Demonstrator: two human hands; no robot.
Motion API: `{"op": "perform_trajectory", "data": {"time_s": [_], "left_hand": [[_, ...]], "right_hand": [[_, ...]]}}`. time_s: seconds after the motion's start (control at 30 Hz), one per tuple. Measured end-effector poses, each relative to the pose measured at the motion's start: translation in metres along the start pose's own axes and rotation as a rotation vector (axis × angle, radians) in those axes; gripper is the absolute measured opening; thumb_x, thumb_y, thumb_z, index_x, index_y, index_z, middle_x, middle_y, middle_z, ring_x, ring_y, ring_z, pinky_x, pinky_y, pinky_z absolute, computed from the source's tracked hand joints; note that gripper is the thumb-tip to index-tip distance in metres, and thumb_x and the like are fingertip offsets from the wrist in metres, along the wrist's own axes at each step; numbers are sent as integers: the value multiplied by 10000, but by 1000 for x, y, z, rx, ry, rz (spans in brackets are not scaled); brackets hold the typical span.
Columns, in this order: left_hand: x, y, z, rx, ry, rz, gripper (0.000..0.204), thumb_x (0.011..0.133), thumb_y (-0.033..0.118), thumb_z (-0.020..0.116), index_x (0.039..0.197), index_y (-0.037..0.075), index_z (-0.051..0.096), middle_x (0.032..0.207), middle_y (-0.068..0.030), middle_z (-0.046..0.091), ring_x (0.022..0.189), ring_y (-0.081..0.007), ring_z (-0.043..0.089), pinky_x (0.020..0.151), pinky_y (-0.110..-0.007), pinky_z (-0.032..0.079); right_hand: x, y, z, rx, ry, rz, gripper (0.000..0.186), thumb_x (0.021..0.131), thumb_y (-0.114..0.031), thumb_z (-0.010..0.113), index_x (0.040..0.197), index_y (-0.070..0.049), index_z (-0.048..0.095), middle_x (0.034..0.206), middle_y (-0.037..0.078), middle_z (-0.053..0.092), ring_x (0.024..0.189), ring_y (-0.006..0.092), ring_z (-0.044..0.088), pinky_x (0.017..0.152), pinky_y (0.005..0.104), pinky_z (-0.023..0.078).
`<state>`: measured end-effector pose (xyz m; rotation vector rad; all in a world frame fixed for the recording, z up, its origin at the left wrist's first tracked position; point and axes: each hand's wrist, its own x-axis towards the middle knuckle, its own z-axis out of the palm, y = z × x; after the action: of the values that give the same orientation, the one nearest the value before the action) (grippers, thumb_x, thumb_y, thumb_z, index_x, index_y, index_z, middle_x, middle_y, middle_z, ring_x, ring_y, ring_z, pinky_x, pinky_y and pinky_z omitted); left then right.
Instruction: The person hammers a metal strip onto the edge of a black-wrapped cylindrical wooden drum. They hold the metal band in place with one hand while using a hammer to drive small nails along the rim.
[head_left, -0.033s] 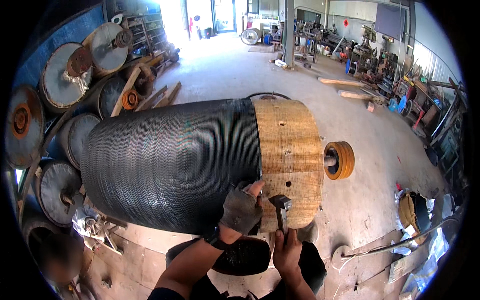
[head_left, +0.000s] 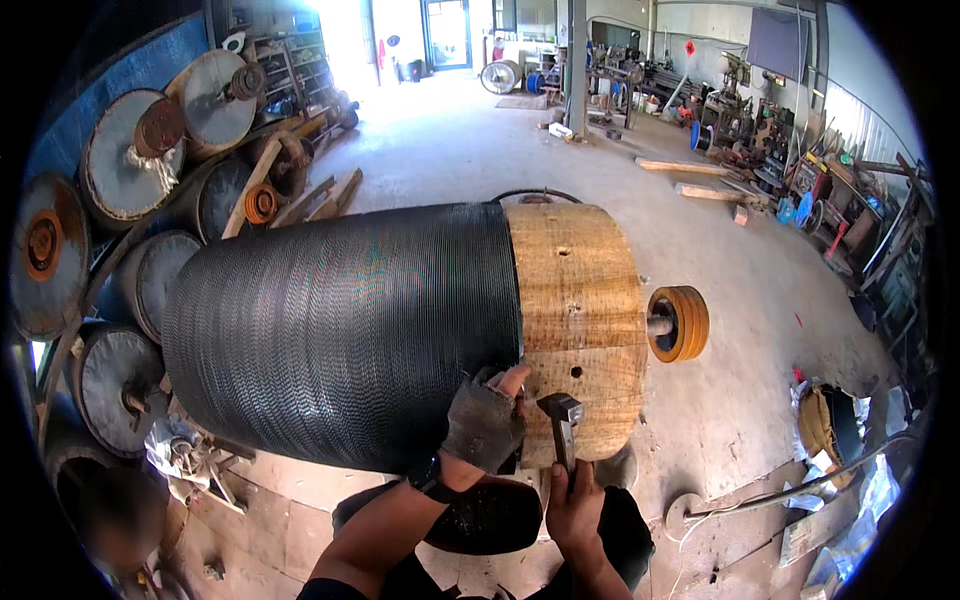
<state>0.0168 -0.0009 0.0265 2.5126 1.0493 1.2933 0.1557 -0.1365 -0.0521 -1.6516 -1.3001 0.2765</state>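
A large roller lies crosswise before me. Its long left part is covered in a tight black ridged winding (head_left: 340, 335), and its right end is a bare wooden section (head_left: 575, 270) with small dark holes. My left hand (head_left: 485, 420), in a grey fingerless glove, presses where the winding meets the wood. Its fingers are curled, the thumb points right, and whatever they hold is hidden. In my right hand (head_left: 575, 510) is a hammer (head_left: 563, 430), gripped by the handle with its head up. The hammer head is in front of the wood, close to my left hand; contact cannot be made out.
An orange grooved pulley (head_left: 680, 324) sits on the shaft at the roller's right end. Large metal-ended rollers (head_left: 125, 385) are stacked along the left. Timber pieces (head_left: 690, 167) lie on the floor at far right. Plastic wrapping (head_left: 850, 540) and a rod lie at near right.
The holes in the wood sit slightly lower, along with a small shift of the view. Both hands and the hammer stay in nearly the same places.
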Motion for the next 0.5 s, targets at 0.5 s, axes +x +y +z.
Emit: {"op": "perform_trajectory", "data": {"time_s": [0.5], "left_hand": [[0,2,11,15,-17,-29,652,792,76,717,1394,53,467,887,-125,643,845,-356,612,766,-482,478]], "right_hand": [[5,-17,-7,-40,-25,-29,220,978,-135,603,1110,29,543,712,244,618,629,461,632,552,473,486]]}}
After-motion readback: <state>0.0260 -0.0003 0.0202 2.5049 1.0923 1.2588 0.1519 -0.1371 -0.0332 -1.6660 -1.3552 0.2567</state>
